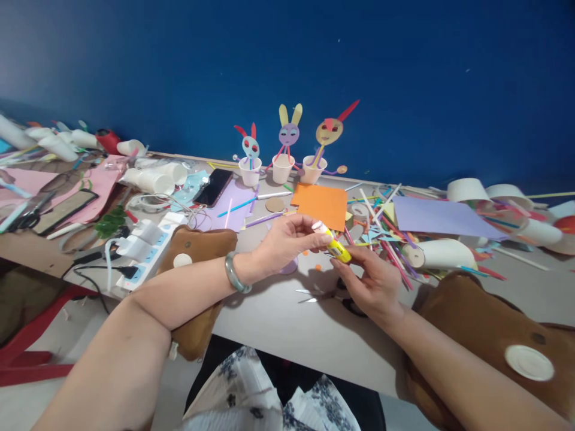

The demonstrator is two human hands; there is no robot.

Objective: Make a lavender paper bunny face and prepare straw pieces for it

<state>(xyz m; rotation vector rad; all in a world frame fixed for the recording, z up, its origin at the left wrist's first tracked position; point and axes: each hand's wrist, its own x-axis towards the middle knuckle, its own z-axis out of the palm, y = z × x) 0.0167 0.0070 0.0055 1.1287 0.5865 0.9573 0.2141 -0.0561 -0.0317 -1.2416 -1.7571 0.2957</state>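
Head view: the left hand [284,244] pinches the white end of a yellow tube [338,250]; the right hand [376,280] grips its other end, apparently steadying it above the table [274,317], near scissors [309,293].

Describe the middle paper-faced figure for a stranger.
Along the foot of the blue wall, find the middle cup of three. The middle figure rises from it. Its purple face has two yellow ears, while the left figure and right figure have red on top.
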